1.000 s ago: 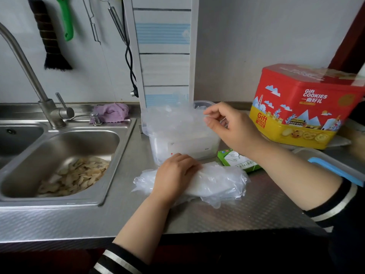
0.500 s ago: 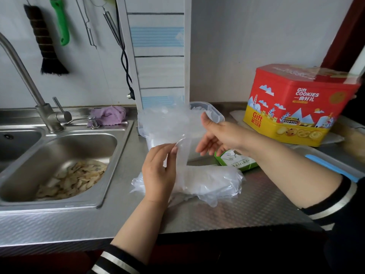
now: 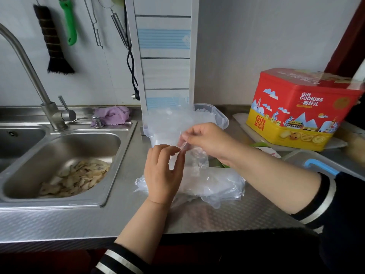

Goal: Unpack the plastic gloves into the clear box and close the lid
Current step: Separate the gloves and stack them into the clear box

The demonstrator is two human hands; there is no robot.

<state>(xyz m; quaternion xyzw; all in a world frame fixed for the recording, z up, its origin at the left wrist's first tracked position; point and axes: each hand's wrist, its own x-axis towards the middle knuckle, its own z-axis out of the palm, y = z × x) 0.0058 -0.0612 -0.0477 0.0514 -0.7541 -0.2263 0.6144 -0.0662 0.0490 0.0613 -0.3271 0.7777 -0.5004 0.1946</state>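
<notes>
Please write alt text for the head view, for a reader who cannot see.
Both hands, left and right, pinch one thin plastic glove above a pile of gloves on a steel counter. Behind stands a clear box, already holding gloves; a sink is left.

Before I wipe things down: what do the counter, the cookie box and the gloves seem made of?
Counter: likely stainless steel, a dull sheen with fine embossed dots. Cookie box: probably printed tin, glossy with rounded corners, though it could be card. Gloves: thin clear plastic film, wrinkled and see-through.
</notes>
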